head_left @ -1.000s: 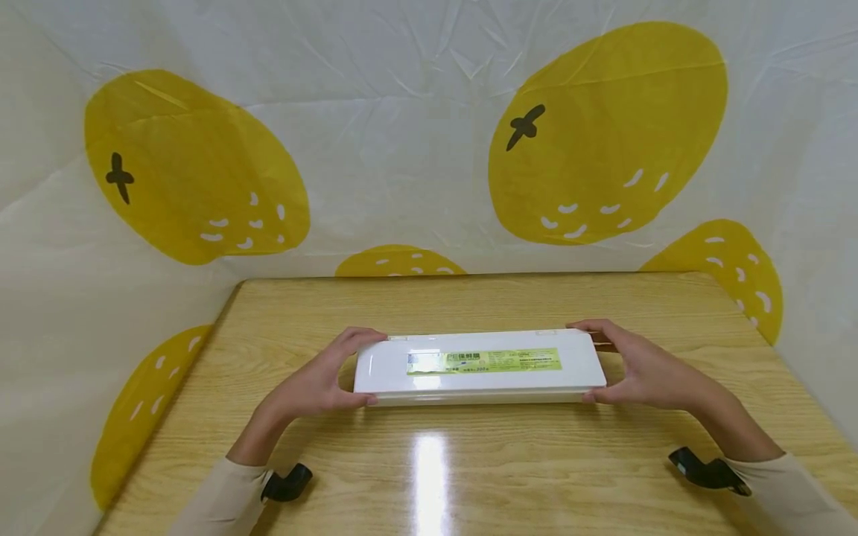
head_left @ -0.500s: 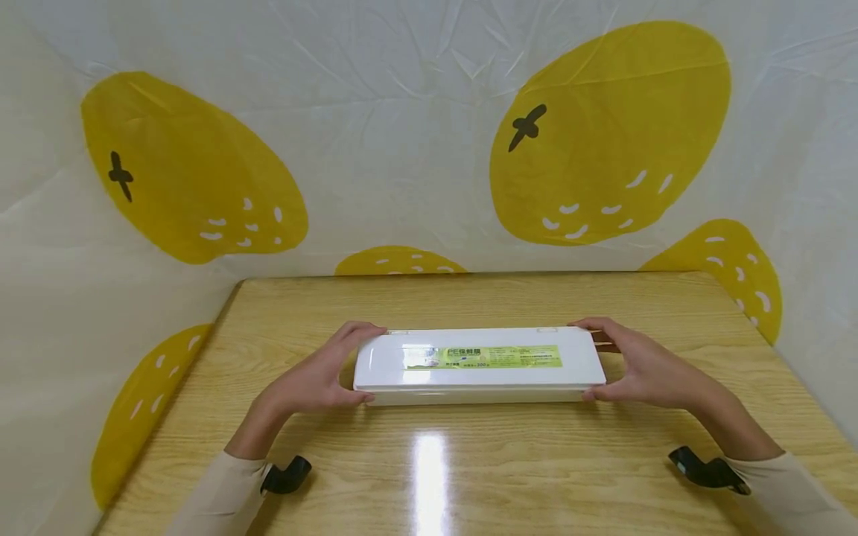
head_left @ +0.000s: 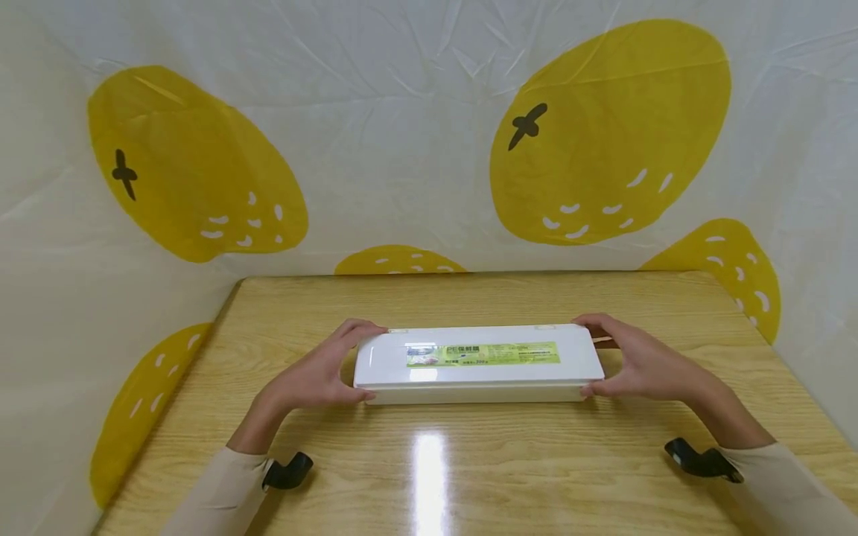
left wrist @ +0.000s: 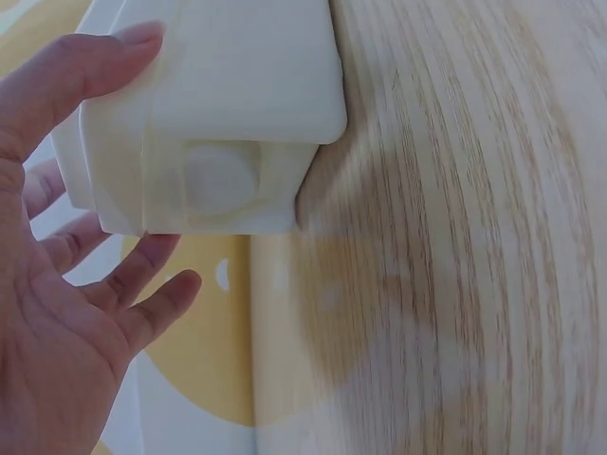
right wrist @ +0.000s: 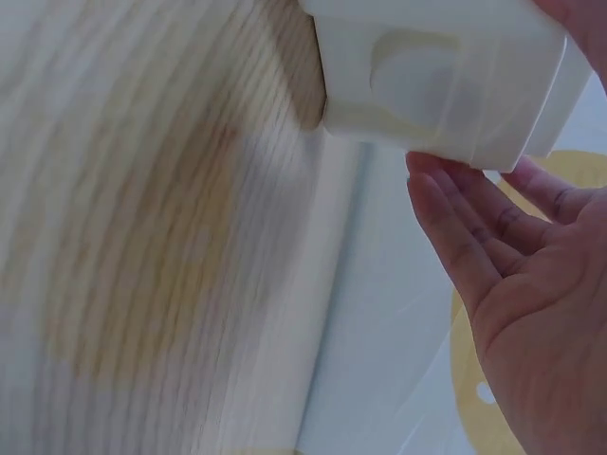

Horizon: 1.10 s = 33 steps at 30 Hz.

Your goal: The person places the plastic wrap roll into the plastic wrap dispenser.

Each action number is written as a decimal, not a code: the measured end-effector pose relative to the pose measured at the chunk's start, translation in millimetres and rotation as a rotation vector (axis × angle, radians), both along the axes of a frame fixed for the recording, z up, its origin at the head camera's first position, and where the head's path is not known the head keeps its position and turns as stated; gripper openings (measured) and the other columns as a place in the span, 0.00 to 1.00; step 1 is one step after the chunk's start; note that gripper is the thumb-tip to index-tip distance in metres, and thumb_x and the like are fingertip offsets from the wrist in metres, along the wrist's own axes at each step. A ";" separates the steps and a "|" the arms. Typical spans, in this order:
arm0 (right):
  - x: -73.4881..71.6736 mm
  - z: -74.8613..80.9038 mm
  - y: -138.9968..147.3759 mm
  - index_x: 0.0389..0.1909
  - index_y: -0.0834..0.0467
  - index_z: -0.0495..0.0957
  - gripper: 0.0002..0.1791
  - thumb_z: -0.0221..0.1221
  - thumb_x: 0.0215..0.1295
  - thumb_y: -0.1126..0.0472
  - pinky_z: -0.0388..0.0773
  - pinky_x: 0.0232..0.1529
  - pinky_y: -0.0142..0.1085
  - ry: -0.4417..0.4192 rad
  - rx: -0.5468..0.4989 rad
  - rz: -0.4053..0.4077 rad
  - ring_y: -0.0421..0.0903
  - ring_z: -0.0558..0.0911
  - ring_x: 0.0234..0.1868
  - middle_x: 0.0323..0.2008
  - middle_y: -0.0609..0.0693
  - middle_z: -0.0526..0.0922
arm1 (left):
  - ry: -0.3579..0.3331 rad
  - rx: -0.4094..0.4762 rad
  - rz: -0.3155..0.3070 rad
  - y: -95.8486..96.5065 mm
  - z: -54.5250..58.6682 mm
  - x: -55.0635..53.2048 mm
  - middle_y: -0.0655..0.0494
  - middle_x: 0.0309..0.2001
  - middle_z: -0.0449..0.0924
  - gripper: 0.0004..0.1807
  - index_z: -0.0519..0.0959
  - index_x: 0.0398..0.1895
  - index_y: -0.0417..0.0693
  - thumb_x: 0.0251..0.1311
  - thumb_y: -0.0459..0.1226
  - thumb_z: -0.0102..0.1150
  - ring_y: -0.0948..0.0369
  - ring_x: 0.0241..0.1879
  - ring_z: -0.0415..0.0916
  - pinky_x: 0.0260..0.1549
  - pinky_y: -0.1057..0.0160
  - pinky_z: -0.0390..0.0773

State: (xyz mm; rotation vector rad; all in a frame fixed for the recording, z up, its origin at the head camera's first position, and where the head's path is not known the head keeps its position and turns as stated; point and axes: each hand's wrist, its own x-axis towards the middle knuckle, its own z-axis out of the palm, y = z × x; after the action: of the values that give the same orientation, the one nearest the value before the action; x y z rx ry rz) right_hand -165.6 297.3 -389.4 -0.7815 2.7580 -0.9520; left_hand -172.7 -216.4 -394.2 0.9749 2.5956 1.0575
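Note:
A long white cling film box [head_left: 382, 357] lies crosswise at the middle of the wooden table, its lid down and a green-yellow label [head_left: 503, 354] on top. My left hand [head_left: 320, 370] grips its left end, thumb at the front wall and fingers at the far side. My right hand [head_left: 646, 363] grips the right end the same way. In the left wrist view, the box's end wall [left wrist: 223, 180] shows a round recess, beside the left fingers [left wrist: 137, 270]. A similar end wall [right wrist: 417, 81] appears in the right wrist view above the right fingers [right wrist: 465, 218]. The film inside is hidden.
The wood-grain table [head_left: 509, 461] stretches out around the box and carries a bright light reflection in front. Behind and to the left hangs a white sheet [head_left: 402, 171] printed with yellow fruit. Black wrist cameras [head_left: 288, 471] sit at both cuffs.
More of the box's front wall shows now, and its far edge sits slightly higher in the view. The right hand has shifted a little up with it. Both hands keep their hold.

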 end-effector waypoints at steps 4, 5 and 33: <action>-5.5 -3.2 3.2 0.69 0.55 0.65 0.53 0.80 0.44 0.40 0.79 0.55 0.48 -0.006 -0.013 0.012 0.51 0.79 0.56 0.60 0.49 0.76 | 0.008 0.004 -0.003 0.8 -0.6 -1.4 0.62 0.71 0.60 0.49 0.65 0.75 0.60 0.48 0.44 0.81 0.59 0.68 0.63 0.64 0.45 0.70; -6.7 -3.6 3.8 0.68 0.54 0.65 0.53 0.80 0.44 0.41 0.79 0.54 0.47 -0.009 -0.015 0.014 0.50 0.79 0.55 0.59 0.49 0.77 | 0.013 0.004 -0.005 1.0 -0.5 -1.6 0.62 0.70 0.61 0.49 0.65 0.75 0.60 0.48 0.44 0.81 0.59 0.68 0.63 0.64 0.45 0.70; -10.1 -8.1 6.5 0.70 0.59 0.62 0.55 0.81 0.44 0.46 0.78 0.55 0.47 -0.077 -0.059 0.035 0.49 0.75 0.58 0.61 0.49 0.74 | 0.040 0.002 -0.053 -0.5 1.5 -13.3 0.61 0.65 0.69 0.51 0.67 0.73 0.59 0.41 0.41 0.82 0.59 0.64 0.68 0.61 0.44 0.72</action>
State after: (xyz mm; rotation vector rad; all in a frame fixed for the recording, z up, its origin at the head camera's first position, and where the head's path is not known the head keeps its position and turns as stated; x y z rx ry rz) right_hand -175.7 303.8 -397.5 -0.7820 2.6530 -1.0390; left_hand -186.0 -216.8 -392.7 1.0697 2.5852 1.0381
